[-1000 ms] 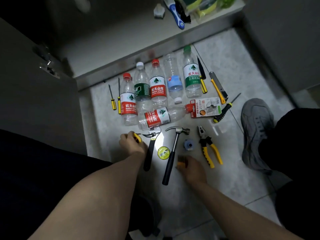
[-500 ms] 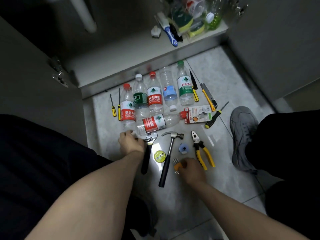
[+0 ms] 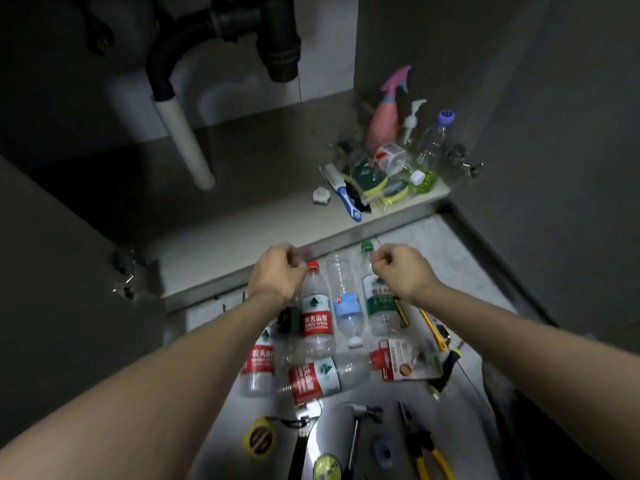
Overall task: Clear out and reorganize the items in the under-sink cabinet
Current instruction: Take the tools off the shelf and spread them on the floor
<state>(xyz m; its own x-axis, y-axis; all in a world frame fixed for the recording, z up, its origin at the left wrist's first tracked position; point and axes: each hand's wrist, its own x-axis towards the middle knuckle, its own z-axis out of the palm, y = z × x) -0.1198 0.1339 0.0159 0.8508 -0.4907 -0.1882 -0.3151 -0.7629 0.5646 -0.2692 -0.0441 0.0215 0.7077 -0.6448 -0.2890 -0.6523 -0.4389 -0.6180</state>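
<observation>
Beyond both our curled, empty hands, left hand (image 3: 277, 271) and right hand (image 3: 401, 270), the grey cabinet floor (image 3: 242, 209) holds a corner pile; we should reach for its pink spray bottle (image 3: 384, 119) first, gripping low.

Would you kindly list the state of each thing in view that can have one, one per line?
left hand: raised over the bottles, fingers curled, holding nothing visible
right hand: raised, fingers curled, holding nothing visible
red-capped bottle: capped, lying flat
blue-label bottle: lying flat, cap end toward the person
green-capped bottle: capped, lying flat
pliers: shut, on the floor
pink spray bottle: upright in the cabinet
cabinet door: open
</observation>
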